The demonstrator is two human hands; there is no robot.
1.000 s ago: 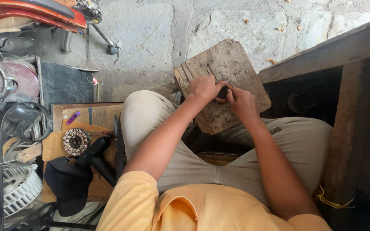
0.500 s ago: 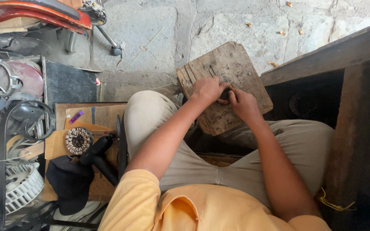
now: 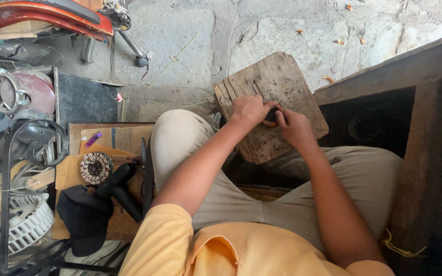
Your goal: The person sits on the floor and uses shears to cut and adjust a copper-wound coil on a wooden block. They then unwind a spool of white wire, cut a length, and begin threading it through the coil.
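Observation:
A worn wooden board (image 3: 277, 82) lies tilted on the stone floor in front of my knees. On it sits a small dark round part (image 3: 271, 117), mostly hidden by my fingers. My left hand (image 3: 248, 109) grips it from the left, and my right hand (image 3: 293, 127) holds it from the right, fingertips meeting over it. What the part is exactly cannot be made out.
A shallow wooden tray (image 3: 109, 134) at my left holds cardboard, a copper-wound coil (image 3: 96, 167), a small purple item (image 3: 93, 139) and a black tool (image 3: 121, 185). Further left lie a white fan guard (image 3: 24, 221), belts and metal scrap. A dark wooden bench (image 3: 425, 102) stands at right.
Both hands stay on the dark part on the board, with only slight finger shifts. The view has drifted a little.

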